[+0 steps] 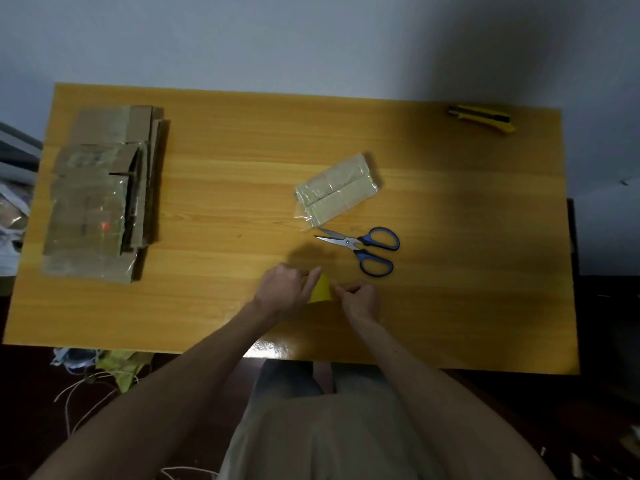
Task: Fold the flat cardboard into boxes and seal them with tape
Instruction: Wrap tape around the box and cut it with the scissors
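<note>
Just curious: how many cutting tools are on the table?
2. Blue-handled scissors lie near the middle of the table; a yellow utility knife lies at its far right corner. The cardboard stack might hide others.

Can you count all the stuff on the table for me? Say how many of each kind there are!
scissors: 1
utility knife: 1
taped-up box: 1
stack of flat cardboard: 1
yellow thing, maybe tape, held by the left hand and right hand: 1
Total: 5
</note>
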